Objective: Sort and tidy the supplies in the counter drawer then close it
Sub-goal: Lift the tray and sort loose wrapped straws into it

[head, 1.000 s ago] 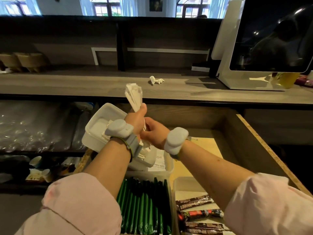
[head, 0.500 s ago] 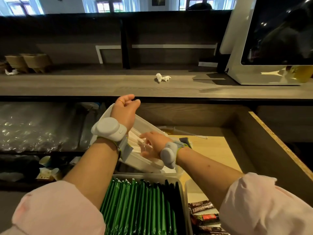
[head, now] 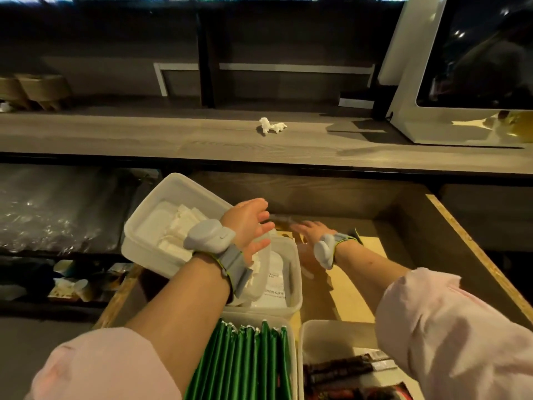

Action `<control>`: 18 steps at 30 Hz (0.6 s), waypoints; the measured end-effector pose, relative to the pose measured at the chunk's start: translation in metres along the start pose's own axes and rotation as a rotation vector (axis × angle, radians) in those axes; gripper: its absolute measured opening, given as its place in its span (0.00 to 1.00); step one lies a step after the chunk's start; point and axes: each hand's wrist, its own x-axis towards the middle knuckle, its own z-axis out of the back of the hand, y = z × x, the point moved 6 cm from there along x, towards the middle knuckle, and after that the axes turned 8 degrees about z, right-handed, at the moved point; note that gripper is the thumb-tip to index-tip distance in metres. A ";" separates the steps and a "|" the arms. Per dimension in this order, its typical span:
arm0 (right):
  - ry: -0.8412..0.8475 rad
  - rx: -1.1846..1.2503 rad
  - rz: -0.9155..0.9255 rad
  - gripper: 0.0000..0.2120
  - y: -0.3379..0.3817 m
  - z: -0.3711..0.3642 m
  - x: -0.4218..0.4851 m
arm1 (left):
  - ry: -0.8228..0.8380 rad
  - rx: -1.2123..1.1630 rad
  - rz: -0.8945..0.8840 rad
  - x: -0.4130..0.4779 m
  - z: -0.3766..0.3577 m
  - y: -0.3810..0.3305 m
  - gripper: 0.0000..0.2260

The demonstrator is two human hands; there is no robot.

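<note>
Fingers spread on both sides, nothing gripped: left hand [head: 250,226] over tilted white tub [head: 161,223] of paper sachets at drawer [head: 473,255] back-left; right hand [head: 310,230], blurred, seemingly empty, reaching over drawer floor.

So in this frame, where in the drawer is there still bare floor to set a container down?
Bare wood floor lies between the white-packet tub and the drawer's right wall, behind the dark-sachet tub; the right hand reaches across it. The left side is crowded: tilted tub, left hand, green sachets.
</note>
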 end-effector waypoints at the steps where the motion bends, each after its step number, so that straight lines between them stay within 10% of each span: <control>1: -0.016 -0.032 0.026 0.35 0.001 -0.002 0.006 | -0.008 -0.003 -0.011 0.000 -0.001 0.002 0.16; 18: 0.106 0.122 0.264 0.33 0.057 0.013 0.064 | -0.230 -0.039 -0.169 0.003 0.024 -0.004 0.07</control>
